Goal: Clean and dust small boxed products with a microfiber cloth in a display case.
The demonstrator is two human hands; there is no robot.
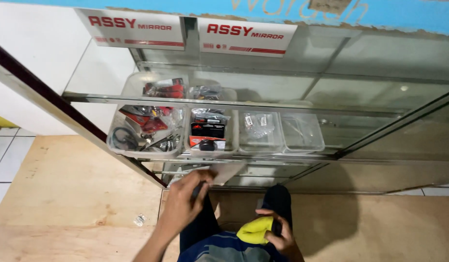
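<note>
Though crumpled, yellow cloth (255, 230) looks soft.

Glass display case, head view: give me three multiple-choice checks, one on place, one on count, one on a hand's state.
1. Where does the yellow cloth sit?
A. In the right hand
B. On the glass shelf
C. In a clear bin

2. How many clear bins stand in the row on the lower shelf?
A. Two
B. Four
C. Six

3. What is the left hand doing?
A. Resting flat on the wooden floor
B. Gripping a dark object near the case's lower edge
C. Holding the cloth

Answers: A, the cloth is bunched in the right hand's fingers; B, four bins sit side by side; B, the fingers wrap something dark.
</note>
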